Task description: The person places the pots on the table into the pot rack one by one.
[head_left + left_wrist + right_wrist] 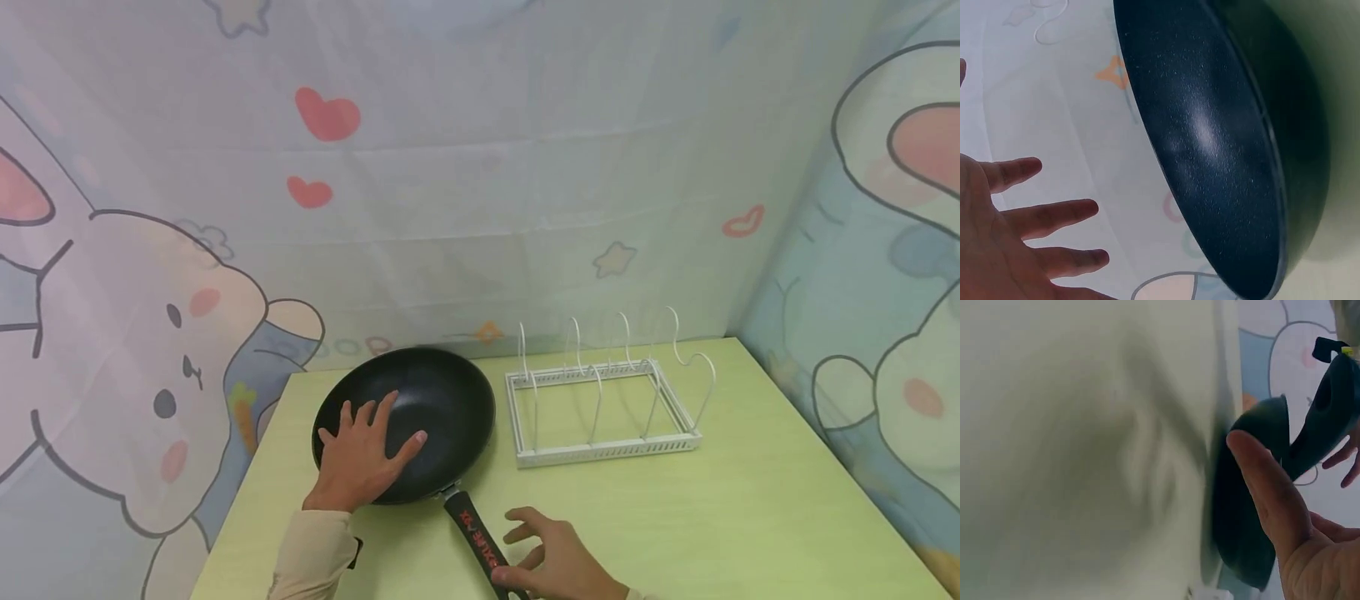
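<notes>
A black frying pan (450,400) with deep sides lies on the table, its black handle (474,533) with red lettering pointing toward me. Over the near left part of the pan is my left hand (360,458), fingers spread wide. The left wrist view shows that hand (997,231) apart from the pan's rim, holding nothing. My right hand (558,558) is just right of the handle, fingers loosely bent and parted. Its thumb overlaps the handle's end in the head view, while in the right wrist view the thumb (1272,494) extends in front of the pan (1244,512).
A white rack (607,454) with several upright wire dividers stands right of the pan, toward the back of the light green table (750,508). A cloth backdrop (480,183) printed with rabbits, hearts and stars rises behind the table and at both sides.
</notes>
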`<state>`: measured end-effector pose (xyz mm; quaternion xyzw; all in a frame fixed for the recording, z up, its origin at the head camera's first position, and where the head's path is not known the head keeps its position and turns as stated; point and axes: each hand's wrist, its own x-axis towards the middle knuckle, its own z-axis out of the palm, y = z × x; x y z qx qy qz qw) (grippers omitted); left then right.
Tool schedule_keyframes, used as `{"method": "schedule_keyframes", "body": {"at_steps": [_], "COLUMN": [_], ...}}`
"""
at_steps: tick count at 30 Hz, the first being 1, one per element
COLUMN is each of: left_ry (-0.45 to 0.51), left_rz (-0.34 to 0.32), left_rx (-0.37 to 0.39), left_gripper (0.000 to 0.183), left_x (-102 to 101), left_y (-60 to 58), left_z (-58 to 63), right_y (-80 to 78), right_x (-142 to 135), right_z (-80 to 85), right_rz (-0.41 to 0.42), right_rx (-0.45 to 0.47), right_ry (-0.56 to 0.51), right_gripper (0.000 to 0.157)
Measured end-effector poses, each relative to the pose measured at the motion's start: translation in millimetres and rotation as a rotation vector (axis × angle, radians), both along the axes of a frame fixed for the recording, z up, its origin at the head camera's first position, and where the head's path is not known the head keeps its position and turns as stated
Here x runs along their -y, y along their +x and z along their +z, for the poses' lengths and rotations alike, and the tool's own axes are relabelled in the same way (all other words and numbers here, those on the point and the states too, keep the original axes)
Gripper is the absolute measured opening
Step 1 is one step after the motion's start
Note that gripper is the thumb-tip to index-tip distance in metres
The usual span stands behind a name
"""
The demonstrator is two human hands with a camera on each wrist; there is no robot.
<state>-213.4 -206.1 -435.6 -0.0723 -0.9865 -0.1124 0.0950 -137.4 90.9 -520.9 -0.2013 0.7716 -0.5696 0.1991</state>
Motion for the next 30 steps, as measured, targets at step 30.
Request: {"method": "schedule_keyframes", "body": {"at_steps": [30], "left_ry": [1.507], "left_rz": [0.218], "left_rx": [0.532], "left_gripper": [0.071], "left_x": [-81.0], "left_y": [77.7], "left_z": [-89.3], "right_y": [6.9], "right_x": [18.2], "right_z": [-15.0], "right_rz": [0.036], "right_rx": [0.416], "right_ry": [-0.371], "right_gripper": [0.055]}}
